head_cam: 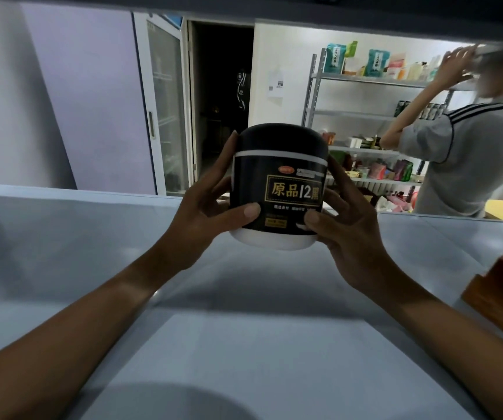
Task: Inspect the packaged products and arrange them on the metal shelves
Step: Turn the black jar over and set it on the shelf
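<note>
One grey metal shelf [244, 298] is spread below, and one black jar [279, 184] is held above its middle, nearer the far edge, gripped between the left hand [204, 204] and the right hand [344, 228], fingers curled round its sides. The jar is best turned slowly upright so the label and lid seam are checked, then set down flat. At the right edge one brown box [499, 286] is seen.

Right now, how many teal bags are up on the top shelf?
2. One teal bag stands at the left end of the top shelf; the other stands further right. More may hide behind the other person's arm.
</note>
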